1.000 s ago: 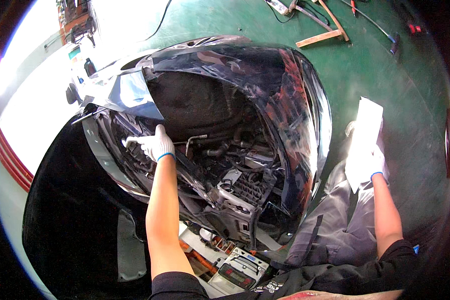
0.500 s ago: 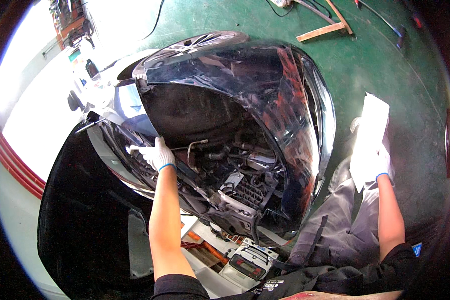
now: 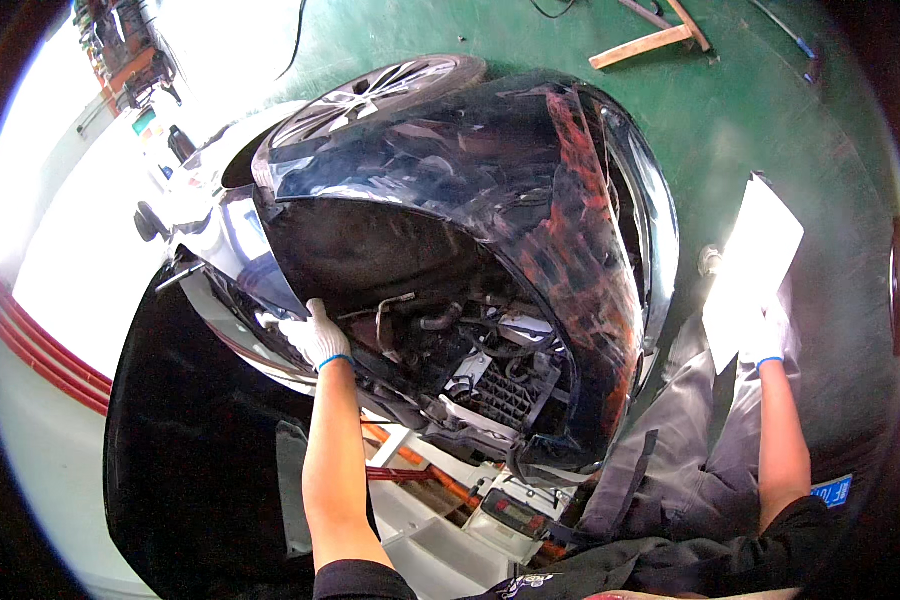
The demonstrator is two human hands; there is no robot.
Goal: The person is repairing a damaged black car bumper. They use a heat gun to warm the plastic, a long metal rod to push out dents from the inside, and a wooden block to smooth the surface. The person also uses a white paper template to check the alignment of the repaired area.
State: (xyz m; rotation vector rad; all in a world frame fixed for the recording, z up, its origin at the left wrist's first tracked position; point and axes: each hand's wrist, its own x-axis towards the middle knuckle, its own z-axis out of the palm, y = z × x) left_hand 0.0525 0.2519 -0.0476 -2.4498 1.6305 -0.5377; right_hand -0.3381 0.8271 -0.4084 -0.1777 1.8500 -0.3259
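Observation:
My left hand (image 3: pixel 315 335), in a white glove with a blue cuff, rests on the left edge of the car's opened front (image 3: pixel 390 255), thumb raised and fingers apart. Beside it are a glossy blue-grey panel (image 3: pixel 245 250) and dark metal pipework (image 3: pixel 395 320). My right hand (image 3: pixel 765 335), also gloved, grips a white sheet (image 3: pixel 755 250) above my grey-trousered legs (image 3: pixel 650 460), right of the car. Between my hands, the dark bodywork (image 3: pixel 540 170) carries reddish, scuffed streaks. The fingertips of my right hand are hard to make out against the bright sheet.
A large black panel (image 3: pixel 190 430) stands left of the car, beside red pipes (image 3: pixel 40 340). A wheel (image 3: pixel 370 95) sits beyond the car. A wooden piece (image 3: pixel 630 52) and long tools (image 3: pixel 785 35) lie on the green floor (image 3: pixel 810 130). A boxy device (image 3: pixel 510 520) is below.
My view has shifted, showing more of the wheel. My left hand appears lower while staying on the car's edge. The white sheet in my right hand has tilted rightward.

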